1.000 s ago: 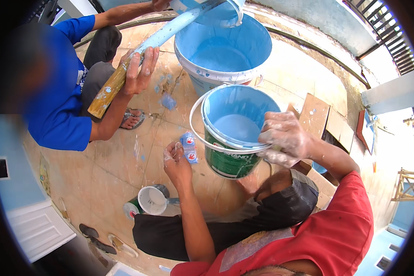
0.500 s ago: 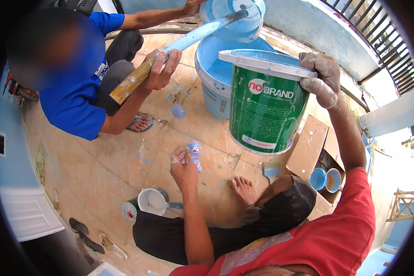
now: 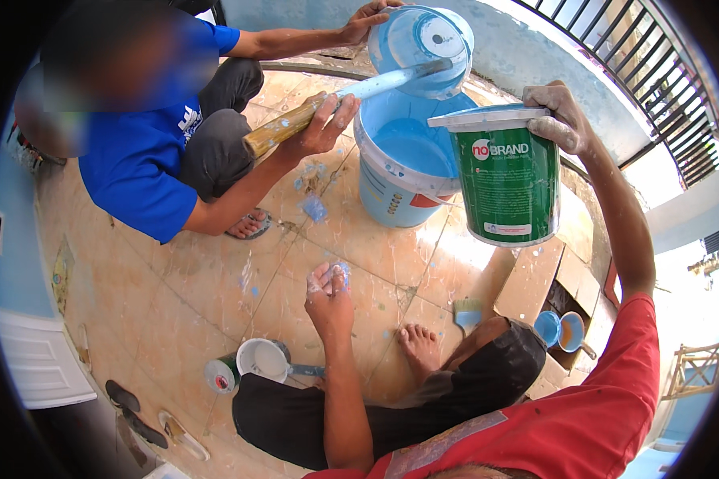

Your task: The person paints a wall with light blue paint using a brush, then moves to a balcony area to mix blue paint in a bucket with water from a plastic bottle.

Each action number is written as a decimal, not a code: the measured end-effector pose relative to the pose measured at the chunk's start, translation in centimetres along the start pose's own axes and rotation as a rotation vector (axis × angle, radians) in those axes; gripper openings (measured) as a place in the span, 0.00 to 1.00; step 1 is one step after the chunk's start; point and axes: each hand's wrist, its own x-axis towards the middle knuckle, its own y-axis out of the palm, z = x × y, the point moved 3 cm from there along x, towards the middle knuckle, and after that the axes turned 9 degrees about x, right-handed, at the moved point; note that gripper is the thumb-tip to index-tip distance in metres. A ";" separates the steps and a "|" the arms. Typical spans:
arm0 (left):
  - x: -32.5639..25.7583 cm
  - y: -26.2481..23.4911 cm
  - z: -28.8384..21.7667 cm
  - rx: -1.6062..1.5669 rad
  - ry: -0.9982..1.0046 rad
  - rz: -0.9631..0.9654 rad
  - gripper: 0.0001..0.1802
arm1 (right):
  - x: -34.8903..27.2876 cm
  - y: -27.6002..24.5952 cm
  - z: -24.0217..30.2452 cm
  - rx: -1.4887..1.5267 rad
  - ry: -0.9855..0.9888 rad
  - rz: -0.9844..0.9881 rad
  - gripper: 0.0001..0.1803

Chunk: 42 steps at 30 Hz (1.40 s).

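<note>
My right hand (image 3: 559,116) grips the rim of a green paint bucket (image 3: 507,188) with a white lip and holds it up in the air, just right of a large light-blue bucket (image 3: 399,172) of blue paint on the floor. My left hand (image 3: 327,299), paint-smeared, hovers low over the tiled floor (image 3: 216,279), its fingers closed around a small blue thing. Across from me, a person in a blue shirt holds a long paint-coated stick (image 3: 351,92) and tips a smaller blue bucket (image 3: 419,44) above the large one.
A small tin and a white cup (image 3: 252,363) stand by my knee. A paintbrush (image 3: 467,311) lies near my bare foot, beside cardboard (image 3: 531,279) and two small blue bowls (image 3: 559,329). Sandals (image 3: 136,411) lie at lower left. A railing (image 3: 655,72) runs at upper right.
My right hand lifted the green bucket off the floor and carried it up beside the large blue bucket. My left hand stayed low. The other person kept the small bucket tipped.
</note>
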 end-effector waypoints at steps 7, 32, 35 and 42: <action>0.4 0.3 0.8 -0.074 -0.051 0.033 0.20 | 0.3 -0.3 -0.3 -0.068 -0.008 0.072 0.34; -1.1 -0.6 -0.6 0.112 0.026 -0.009 0.18 | -10.7 14.7 8.5 -0.005 -0.556 -0.041 0.16; -2.2 -1.5 0.1 0.119 0.000 -0.043 0.18 | -12.4 19.0 6.6 0.110 -0.479 0.045 0.14; -2.3 -3.2 2.6 0.136 -0.091 -0.181 0.18 | -15.3 27.9 0.2 0.150 -0.294 0.138 0.14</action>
